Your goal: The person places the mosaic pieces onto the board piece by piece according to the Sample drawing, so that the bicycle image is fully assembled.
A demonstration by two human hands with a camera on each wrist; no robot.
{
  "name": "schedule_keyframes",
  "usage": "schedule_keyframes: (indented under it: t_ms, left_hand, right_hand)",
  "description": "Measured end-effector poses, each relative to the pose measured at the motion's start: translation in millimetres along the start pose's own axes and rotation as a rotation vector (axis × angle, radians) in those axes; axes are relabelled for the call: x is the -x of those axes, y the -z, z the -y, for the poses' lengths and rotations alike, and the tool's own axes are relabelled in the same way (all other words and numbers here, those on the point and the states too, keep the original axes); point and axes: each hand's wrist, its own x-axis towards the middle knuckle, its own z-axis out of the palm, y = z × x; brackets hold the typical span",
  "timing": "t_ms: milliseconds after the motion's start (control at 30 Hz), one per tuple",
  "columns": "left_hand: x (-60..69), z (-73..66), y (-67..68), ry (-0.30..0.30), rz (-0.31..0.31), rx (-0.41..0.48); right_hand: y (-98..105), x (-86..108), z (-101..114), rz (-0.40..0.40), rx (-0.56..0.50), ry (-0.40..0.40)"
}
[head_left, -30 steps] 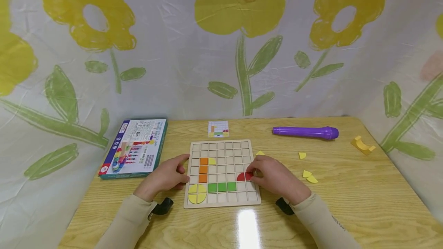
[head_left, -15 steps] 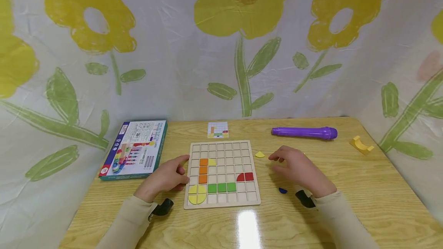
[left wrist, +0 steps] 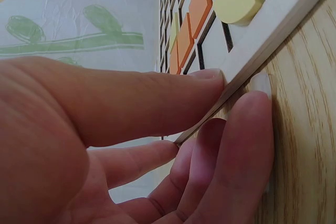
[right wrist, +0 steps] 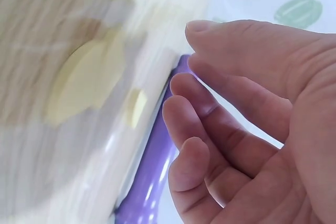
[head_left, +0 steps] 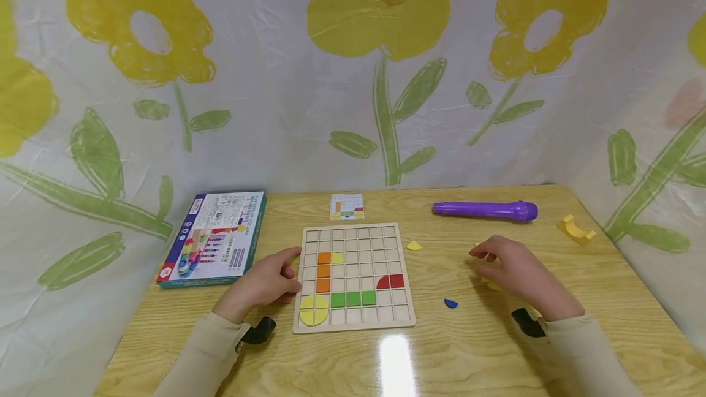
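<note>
A wooden grid board (head_left: 353, 328) lies on the table, holding orange squares (head_left: 323, 271), green squares (head_left: 353, 298), red pieces (head_left: 396, 281) and yellow quarter-circle pieces (head_left: 314, 310). My left hand (head_left: 263, 280) touches the board's left edge with thumb and index finger; the left wrist view shows the thumb (left wrist: 173, 95) against the rim. My right hand (head_left: 518, 274) hovers right of the board with loosely curled fingers, holding nothing. Below it are loose yellow pieces (right wrist: 86, 80), partly hidden in the head view. A blue half-round piece (head_left: 450, 303) lies between board and right hand.
One yellow quarter piece (head_left: 413, 245) lies beside the board's right edge. Behind the board is a small pattern card (head_left: 347, 206). A printed box (head_left: 215, 238) stands at the left, a purple microphone (head_left: 485, 211) at the back right, and a yellow arch block (head_left: 576, 230) farther right.
The right hand has let go of the red piece on the board and moved right, over the loose yellow pieces. This uncovers the blue piece. The left hand stays put.
</note>
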Motion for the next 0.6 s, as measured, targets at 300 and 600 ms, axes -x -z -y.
schedule_keyframes:
  t_ms: [300, 600]
  left_hand:
    - [0.0, 1.5, 1.0, 0.012, 0.003, 0.01]
    - [0.1, -1.6, 0.7, 0.007, 0.008, 0.003]
  right_hand:
    - [2, 19.8, -15, 0.037, 0.003, -0.072]
    - [-1, 37.8, -30, 0.055, 0.031, -0.093]
